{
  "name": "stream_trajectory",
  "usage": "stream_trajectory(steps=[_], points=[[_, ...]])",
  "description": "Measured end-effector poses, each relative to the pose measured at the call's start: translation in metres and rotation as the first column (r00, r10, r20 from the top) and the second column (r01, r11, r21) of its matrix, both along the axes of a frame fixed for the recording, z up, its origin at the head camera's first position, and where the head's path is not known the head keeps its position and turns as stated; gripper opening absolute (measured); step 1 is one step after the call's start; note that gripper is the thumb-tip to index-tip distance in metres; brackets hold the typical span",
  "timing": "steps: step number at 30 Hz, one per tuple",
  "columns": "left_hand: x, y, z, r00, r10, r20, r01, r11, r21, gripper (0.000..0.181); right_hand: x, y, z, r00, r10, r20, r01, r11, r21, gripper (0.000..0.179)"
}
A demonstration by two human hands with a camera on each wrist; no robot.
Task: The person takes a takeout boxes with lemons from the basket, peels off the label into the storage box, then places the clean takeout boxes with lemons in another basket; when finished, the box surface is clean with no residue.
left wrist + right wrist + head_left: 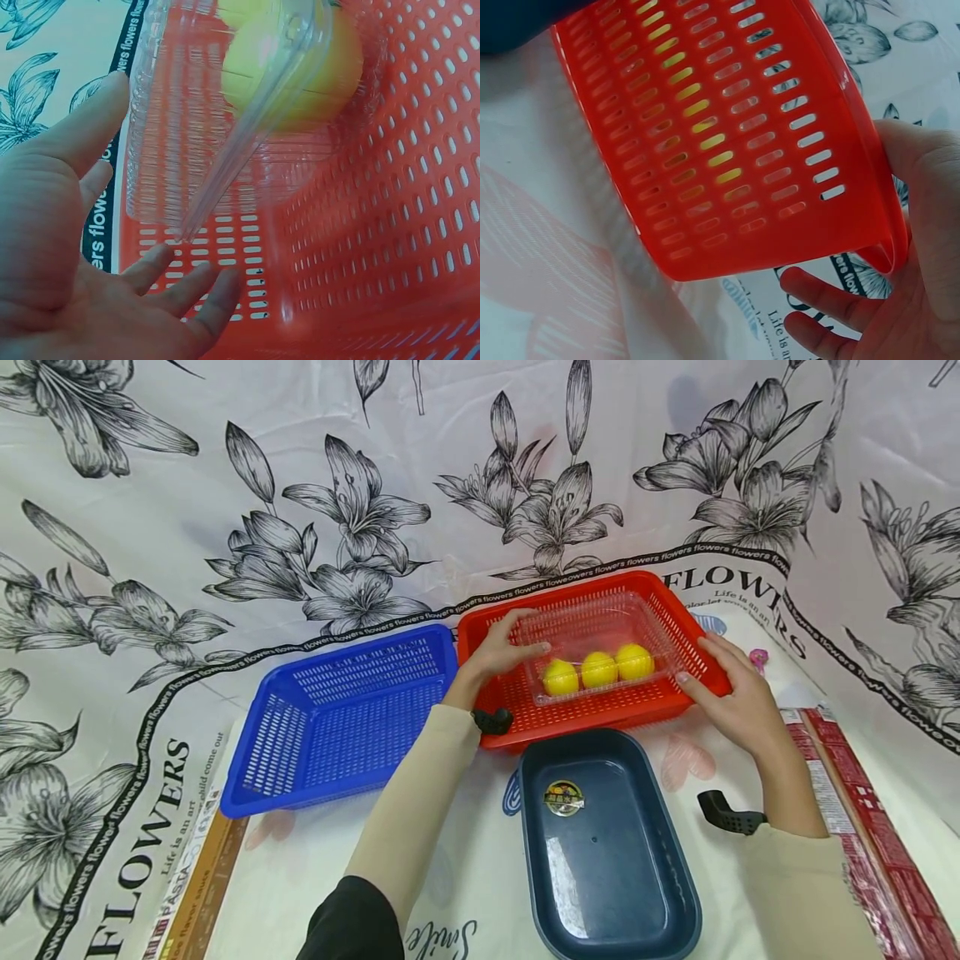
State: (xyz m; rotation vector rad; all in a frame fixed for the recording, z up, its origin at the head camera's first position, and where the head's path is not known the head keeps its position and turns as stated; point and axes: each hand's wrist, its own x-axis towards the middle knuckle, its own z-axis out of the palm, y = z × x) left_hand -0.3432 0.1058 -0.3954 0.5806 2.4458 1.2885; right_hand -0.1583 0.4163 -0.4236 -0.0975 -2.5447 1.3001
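A clear plastic clamshell box (581,618) lies in the red basket (517,727), with three yellow lemon-like fruits (598,669) showing through it. My left hand (497,652) hovers over the basket's left side beside the box. Its fingers (202,292) are spread and hold nothing; a small gap to the box shows in the left wrist view. My right hand (738,697) is at the basket's right corner, thumb by the rim and fingers (829,300) loosely extended outside. Whether the thumb presses the rim is hard to tell.
A blue basket (352,727) stands left of the red one. In front is a dark blue tray (611,860) with a round sticker. Red printed packaging (862,810) lies at the right, a brown pasta package (202,893) at the left. Flower-printed cloth forms the backdrop.
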Motion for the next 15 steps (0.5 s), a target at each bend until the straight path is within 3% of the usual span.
stream_trajectory(steps=[6,11,15], points=[[0.002,-0.007,0.008,0.998,0.061,-0.012,-0.060,0.998,0.009,0.061,-0.005,-0.002,-0.003,1.000,0.024,0.002,-0.024,1.000,-0.002,0.068],[0.006,-0.006,0.015,1.000,0.011,-0.014,-0.010,0.998,0.066,0.060,-0.001,0.001,-0.007,1.000,0.003,0.007,-0.003,1.000,0.002,0.068],[0.014,-0.009,0.025,1.000,-0.005,0.006,0.004,0.985,0.170,0.058,0.003,0.007,-0.013,1.000,-0.009,0.011,0.009,1.000,0.014,0.068]])
